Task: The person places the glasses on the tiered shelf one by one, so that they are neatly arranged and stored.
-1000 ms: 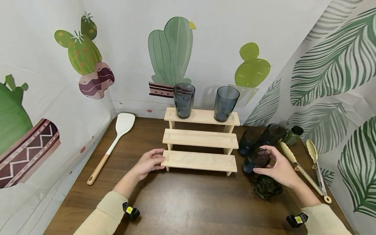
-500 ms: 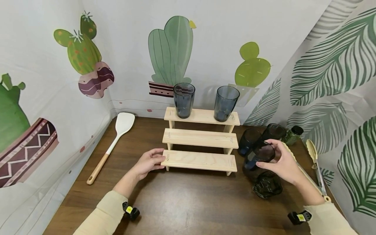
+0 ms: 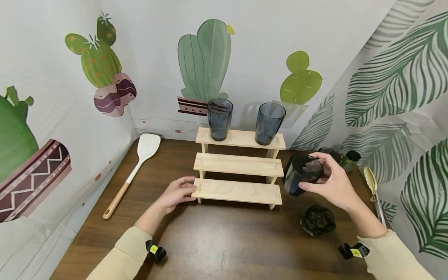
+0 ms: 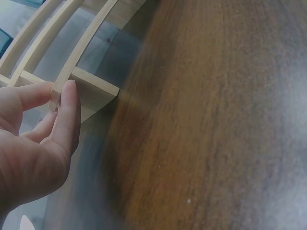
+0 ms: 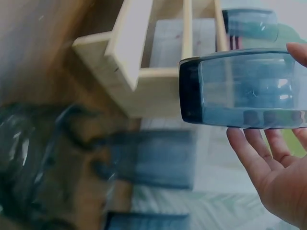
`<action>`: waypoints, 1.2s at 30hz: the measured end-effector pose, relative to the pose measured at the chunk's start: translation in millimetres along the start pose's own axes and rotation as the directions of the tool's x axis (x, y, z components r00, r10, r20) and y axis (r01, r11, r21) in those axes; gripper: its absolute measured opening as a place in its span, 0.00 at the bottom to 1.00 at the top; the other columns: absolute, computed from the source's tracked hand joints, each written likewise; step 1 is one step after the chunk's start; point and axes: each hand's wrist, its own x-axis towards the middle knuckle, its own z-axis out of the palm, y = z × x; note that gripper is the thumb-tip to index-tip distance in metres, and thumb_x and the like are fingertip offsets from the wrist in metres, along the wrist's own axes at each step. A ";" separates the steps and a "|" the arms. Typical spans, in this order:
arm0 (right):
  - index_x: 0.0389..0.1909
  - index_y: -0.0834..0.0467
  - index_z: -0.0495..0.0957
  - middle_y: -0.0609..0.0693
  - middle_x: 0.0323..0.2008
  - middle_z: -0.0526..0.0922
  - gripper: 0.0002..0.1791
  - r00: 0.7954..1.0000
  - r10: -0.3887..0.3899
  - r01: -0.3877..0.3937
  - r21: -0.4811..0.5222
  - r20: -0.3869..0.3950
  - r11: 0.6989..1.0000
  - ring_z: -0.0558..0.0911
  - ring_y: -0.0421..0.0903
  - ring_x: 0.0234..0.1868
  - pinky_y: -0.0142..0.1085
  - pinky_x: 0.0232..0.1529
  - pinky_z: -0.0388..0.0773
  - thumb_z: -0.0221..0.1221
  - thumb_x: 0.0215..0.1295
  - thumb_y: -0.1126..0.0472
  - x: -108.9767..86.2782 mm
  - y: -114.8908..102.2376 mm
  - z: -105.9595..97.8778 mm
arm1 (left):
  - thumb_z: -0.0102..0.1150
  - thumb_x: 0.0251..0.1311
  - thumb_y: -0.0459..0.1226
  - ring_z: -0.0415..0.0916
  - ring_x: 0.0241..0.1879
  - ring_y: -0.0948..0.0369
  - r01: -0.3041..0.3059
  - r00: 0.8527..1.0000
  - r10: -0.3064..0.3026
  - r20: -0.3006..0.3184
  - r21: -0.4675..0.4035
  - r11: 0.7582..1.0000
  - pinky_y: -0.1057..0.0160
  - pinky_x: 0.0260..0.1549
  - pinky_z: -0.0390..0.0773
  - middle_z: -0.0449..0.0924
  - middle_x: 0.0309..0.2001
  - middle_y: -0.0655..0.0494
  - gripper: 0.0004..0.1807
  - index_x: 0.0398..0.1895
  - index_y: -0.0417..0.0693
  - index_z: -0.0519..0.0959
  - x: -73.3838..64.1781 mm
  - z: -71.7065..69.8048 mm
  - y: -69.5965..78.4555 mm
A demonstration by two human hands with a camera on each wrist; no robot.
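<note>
My right hand (image 3: 330,184) grips a blue-tinted glass tumbler (image 5: 240,88) between thumb and fingers. In the right wrist view the tumbler is up beside the tiers of a pale wooden three-step stand (image 3: 239,165). In the head view it overlaps another tumbler (image 5: 153,158) standing on the table behind it. My left hand (image 3: 178,194) pinches the left end of the lowest step (image 4: 62,86) between thumb and fingers. Two like tumblers stand upright on the top step, one left (image 3: 219,120) and one right (image 3: 270,124). The middle and lowest steps are bare.
A dark, wavy-sided glass piece (image 3: 317,221) sits in front of my right hand. Behind that hand are another tumbler (image 3: 329,152) and a black-lidded jar (image 3: 349,160). Tongs (image 3: 375,194) lie along the right edge. A white spatula (image 3: 140,165) with wooden handle lies left.
My right hand has lifted the tumbler from beside the wavy glass piece and carried it up, away from me, then slightly left towards the stand. My left hand stays on the lowest step.
</note>
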 end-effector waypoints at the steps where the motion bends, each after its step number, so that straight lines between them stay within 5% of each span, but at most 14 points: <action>1: 0.70 0.59 0.67 0.56 0.49 0.79 0.47 1.000 -0.003 0.003 0.000 0.000 1.000 0.82 0.39 0.42 0.28 0.34 0.84 0.78 0.48 0.75 2.8 -4.6 2.4 | 0.61 0.72 0.32 0.82 0.43 0.57 -0.002 1.000 0.002 0.001 0.001 1.000 0.61 0.43 0.87 0.78 0.54 0.39 0.31 0.74 0.32 0.62 0.1 -0.1 0.0; 19: 0.70 0.55 0.69 0.54 0.52 0.79 0.45 0.999 -0.026 0.029 0.062 -0.038 0.998 0.81 0.44 0.46 0.27 0.38 0.82 0.80 0.51 0.65 62.7 -55.5 73.1 | 0.61 0.72 0.32 0.83 0.43 0.56 -0.009 1.000 0.009 0.001 0.001 1.000 0.61 0.43 0.87 0.77 0.56 0.37 0.32 0.75 0.32 0.62 0.1 -1.7 -0.2; 28: 0.68 0.53 0.70 0.54 0.46 0.76 0.45 0.999 -0.031 0.032 0.040 -0.010 0.999 0.77 0.49 0.39 0.36 0.35 0.79 0.81 0.50 0.55 85.4 -59.2 121.8 | 0.60 0.72 0.31 0.83 0.43 0.57 -0.013 1.000 0.013 0.008 -0.009 1.000 0.61 0.43 0.87 0.78 0.54 0.38 0.31 0.74 0.31 0.62 0.9 -1.5 -3.3; 36: 0.69 0.48 0.69 0.50 0.48 0.76 0.46 1.000 -0.015 0.016 0.026 -0.024 1.000 0.76 0.49 0.44 0.46 0.37 0.80 0.81 0.50 0.48 100.1 -63.5 158.8 | 0.61 0.73 0.32 0.83 0.44 0.56 -0.018 1.000 0.018 0.009 0.005 1.000 0.60 0.44 0.87 0.78 0.56 0.36 0.32 0.75 0.32 0.62 1.6 -2.1 -3.6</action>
